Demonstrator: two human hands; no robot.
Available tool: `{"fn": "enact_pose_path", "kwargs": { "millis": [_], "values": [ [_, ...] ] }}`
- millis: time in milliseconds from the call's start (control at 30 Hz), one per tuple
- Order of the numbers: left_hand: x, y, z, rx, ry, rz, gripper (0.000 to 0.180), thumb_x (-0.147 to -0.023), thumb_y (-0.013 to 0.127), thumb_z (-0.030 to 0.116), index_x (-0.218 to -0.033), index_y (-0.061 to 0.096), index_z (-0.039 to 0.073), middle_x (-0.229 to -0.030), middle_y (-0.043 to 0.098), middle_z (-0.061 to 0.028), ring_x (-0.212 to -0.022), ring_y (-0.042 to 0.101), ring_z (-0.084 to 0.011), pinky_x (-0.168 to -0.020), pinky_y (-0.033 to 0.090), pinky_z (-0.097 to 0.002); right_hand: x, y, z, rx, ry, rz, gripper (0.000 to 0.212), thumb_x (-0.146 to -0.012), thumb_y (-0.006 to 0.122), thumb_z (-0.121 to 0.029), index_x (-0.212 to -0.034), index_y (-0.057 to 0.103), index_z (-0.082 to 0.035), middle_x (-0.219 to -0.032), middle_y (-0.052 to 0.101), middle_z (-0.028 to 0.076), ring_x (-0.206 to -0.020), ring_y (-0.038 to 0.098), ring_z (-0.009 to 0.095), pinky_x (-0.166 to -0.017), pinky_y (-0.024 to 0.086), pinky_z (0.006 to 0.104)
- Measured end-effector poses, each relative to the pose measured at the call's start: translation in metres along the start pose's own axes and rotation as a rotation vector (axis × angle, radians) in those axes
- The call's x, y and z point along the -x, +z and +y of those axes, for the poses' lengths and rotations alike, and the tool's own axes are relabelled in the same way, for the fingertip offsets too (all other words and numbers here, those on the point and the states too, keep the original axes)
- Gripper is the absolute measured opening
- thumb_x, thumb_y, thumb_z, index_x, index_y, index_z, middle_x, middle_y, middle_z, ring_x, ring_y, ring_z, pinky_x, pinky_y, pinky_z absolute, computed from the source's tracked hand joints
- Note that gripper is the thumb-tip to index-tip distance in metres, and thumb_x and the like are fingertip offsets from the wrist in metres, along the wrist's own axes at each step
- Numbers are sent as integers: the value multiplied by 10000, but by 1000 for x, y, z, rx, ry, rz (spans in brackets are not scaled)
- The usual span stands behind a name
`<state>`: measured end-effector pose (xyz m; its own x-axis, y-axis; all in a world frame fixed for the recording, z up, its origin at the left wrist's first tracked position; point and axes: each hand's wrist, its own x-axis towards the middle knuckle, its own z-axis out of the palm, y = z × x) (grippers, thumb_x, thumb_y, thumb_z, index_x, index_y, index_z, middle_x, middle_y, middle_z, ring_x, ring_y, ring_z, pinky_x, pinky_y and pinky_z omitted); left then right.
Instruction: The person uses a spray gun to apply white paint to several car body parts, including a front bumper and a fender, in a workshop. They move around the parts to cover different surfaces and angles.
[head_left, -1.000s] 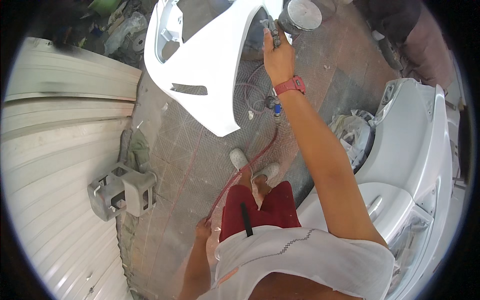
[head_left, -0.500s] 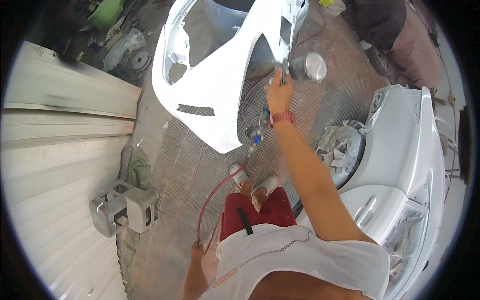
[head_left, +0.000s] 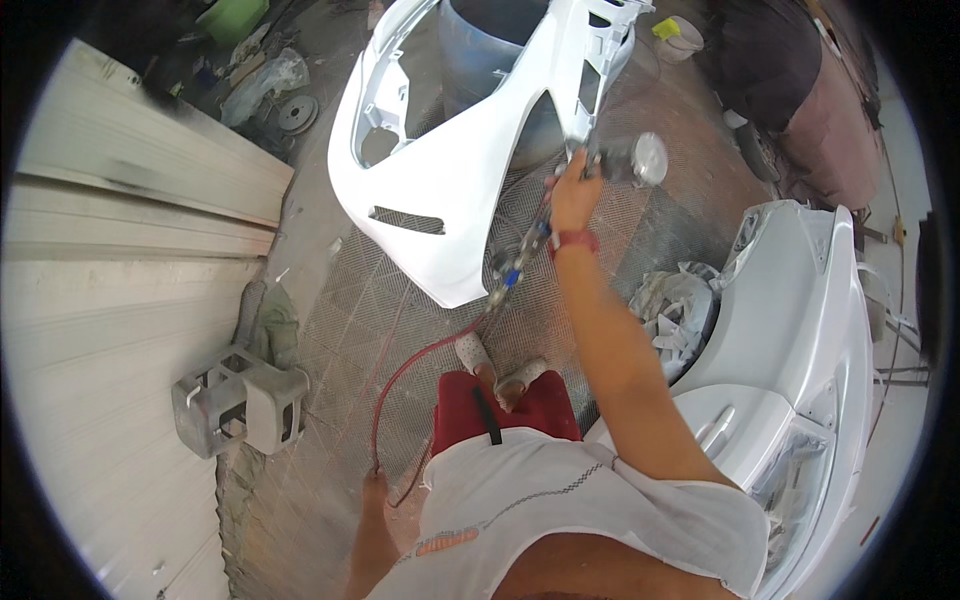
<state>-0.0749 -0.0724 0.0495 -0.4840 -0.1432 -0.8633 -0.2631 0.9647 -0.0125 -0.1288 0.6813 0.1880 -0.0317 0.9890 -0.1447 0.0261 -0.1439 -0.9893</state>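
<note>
My right hand (head_left: 576,195), a red band on its wrist, grips a spray gun (head_left: 586,158) with a round, pale-ended cup (head_left: 645,160) sticking out to the right. The gun is beside the right side of a large white car bumper (head_left: 440,190), apart from it or touching, I cannot tell which. Below the gun, metal fittings with a blue part (head_left: 512,278) join a red hose (head_left: 381,400). Down at the lower left, my left hand (head_left: 374,490) is closed around that hose. The gun's trigger and nozzle are blurred.
A blue-grey drum (head_left: 475,60) stands behind the bumper. White car body panels (head_left: 790,290) fill the right, with a plastic-wrapped wheel (head_left: 672,315). Grey plastic parts (head_left: 240,400) lie by the pale ribbed wall (head_left: 110,360). A small bucket (head_left: 680,42) is at the top right.
The view has shifted, so the bumper sits farther right and slightly lower. My right hand with the spray gun keeps close to the bumper's right side. My left hand has moved slightly left with the hose.
</note>
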Motion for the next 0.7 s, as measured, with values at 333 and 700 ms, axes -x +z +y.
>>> {"fn": "enact_pose_path", "kwargs": {
  "millis": [333, 700],
  "values": [
    [10, 30, 87, -96, 288, -53, 407, -1071, 555, 297, -1427, 669, 136, -1378, 701, -191, -1291, 657, -399, -1079, 501, -495, -34, -58, -84, 335, -151, -145, 650, -1123, 455, -575, -1074, 705, 24, -762, 725, 99, -502, 593, 141, -427, 425, 301],
    [31, 64, 117, -71, 362, 73, 394, -1024, 620, 317, -1353, 719, 125, -1307, 726, -222, -1235, 681, -431, -1044, 525, -502, -90, -119, -45, 508, 14, -256, 713, -1110, 475, -587, -1061, 718, 81, -726, 707, 161, -558, 670, 238, -555, 524, 385]
  ]
}}
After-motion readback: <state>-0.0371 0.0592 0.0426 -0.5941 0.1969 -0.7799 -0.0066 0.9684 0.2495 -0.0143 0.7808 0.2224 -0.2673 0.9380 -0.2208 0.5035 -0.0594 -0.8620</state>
